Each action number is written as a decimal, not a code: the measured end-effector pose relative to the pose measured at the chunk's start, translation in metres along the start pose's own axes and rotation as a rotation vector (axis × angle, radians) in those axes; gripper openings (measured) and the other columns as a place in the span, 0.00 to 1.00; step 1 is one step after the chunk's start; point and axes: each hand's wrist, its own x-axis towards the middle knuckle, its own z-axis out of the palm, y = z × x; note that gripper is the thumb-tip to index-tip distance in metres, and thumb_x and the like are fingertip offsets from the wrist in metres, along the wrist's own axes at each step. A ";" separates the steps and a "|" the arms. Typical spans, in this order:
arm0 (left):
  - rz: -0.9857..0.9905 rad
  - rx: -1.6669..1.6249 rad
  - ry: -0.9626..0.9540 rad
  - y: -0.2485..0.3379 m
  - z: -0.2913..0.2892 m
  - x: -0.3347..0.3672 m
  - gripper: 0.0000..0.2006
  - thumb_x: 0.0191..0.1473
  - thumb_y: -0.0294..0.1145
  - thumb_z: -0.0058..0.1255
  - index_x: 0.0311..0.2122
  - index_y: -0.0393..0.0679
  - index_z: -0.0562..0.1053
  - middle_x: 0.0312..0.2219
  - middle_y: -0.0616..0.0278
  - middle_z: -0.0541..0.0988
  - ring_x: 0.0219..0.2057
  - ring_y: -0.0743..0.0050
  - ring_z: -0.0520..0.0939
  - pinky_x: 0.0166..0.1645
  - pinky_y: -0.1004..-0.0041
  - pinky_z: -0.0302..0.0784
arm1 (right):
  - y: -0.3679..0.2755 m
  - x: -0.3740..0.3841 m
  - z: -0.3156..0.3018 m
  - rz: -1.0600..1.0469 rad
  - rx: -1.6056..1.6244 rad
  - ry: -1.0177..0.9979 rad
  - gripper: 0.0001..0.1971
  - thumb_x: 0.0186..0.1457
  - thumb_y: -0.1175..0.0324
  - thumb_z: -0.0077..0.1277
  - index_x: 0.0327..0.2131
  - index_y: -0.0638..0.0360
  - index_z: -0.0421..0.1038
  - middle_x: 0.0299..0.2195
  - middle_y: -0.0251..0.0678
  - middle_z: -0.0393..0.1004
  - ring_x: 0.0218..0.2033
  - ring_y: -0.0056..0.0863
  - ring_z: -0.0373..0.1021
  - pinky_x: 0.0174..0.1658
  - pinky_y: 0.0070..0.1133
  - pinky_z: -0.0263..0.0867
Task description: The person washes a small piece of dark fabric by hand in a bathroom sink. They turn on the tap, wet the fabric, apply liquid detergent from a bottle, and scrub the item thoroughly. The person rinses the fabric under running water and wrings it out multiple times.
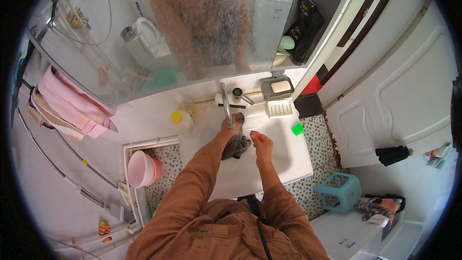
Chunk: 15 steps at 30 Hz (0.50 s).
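Note:
In the white washbasin (288, 161), my left hand (229, 129) is closed on a wet-looking dark grey cloth (236, 147) beneath the curved metal tap (224, 100). Part of the cloth sticks out beyond the fingers and the rest hangs down into the basin. The tap's spout partly covers this hand. Just to the right is my right hand (262, 145), apart from the cloth, its fingers curled together. Whether anything small is between those fingers cannot be made out.
A soap bar (281, 86) in a grey dish and a white slotted soap dish (279, 109) sit at the back right. A yellow-capped jug (184, 123) stands left. On the floor are pink basins (141, 169) and a blue stool (342, 190). A mirror cabinet (202, 29) overhangs the back.

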 end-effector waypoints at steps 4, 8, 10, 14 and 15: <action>-0.336 -0.978 -0.221 0.061 -0.020 -0.012 0.16 0.49 0.42 0.61 0.23 0.42 0.70 0.18 0.66 0.72 0.22 0.77 0.74 0.27 0.70 0.68 | 0.032 0.022 -0.029 0.031 -0.070 0.066 0.12 0.54 0.72 0.51 0.42 0.61 0.75 0.36 0.31 0.77 0.33 0.17 0.69 0.36 0.16 0.64; -0.508 -0.705 -0.440 0.093 -0.074 -0.029 0.14 0.48 0.41 0.62 0.32 0.44 0.73 0.28 0.69 0.75 0.30 0.77 0.74 0.33 0.72 0.68 | 0.044 0.038 -0.007 -0.195 -0.031 -0.098 0.18 0.52 0.78 0.45 0.48 0.64 0.70 0.40 0.35 0.74 0.37 0.22 0.68 0.44 0.17 0.65; -0.380 -0.828 -0.483 0.114 -0.102 -0.043 0.11 0.50 0.36 0.61 0.34 0.42 0.75 0.29 0.69 0.76 0.30 0.79 0.74 0.33 0.74 0.69 | 0.046 0.049 -0.002 -0.215 -0.047 -0.284 0.22 0.51 0.80 0.44 0.52 0.63 0.67 0.46 0.36 0.72 0.46 0.25 0.67 0.51 0.19 0.62; -0.287 -0.737 -0.415 0.106 -0.136 -0.059 0.09 0.52 0.33 0.58 0.36 0.39 0.76 0.29 0.70 0.76 0.31 0.81 0.74 0.35 0.76 0.70 | 0.032 0.048 0.012 -0.187 -0.232 -0.515 0.16 0.51 0.79 0.50 0.45 0.64 0.72 0.42 0.38 0.75 0.42 0.26 0.70 0.47 0.22 0.65; -0.238 -0.715 -0.409 0.104 -0.145 -0.061 0.09 0.53 0.32 0.57 0.37 0.39 0.77 0.29 0.71 0.77 0.31 0.82 0.74 0.35 0.76 0.70 | 0.028 0.052 0.009 -0.205 -0.337 -0.528 0.14 0.50 0.78 0.51 0.43 0.64 0.73 0.40 0.38 0.76 0.41 0.26 0.71 0.46 0.22 0.66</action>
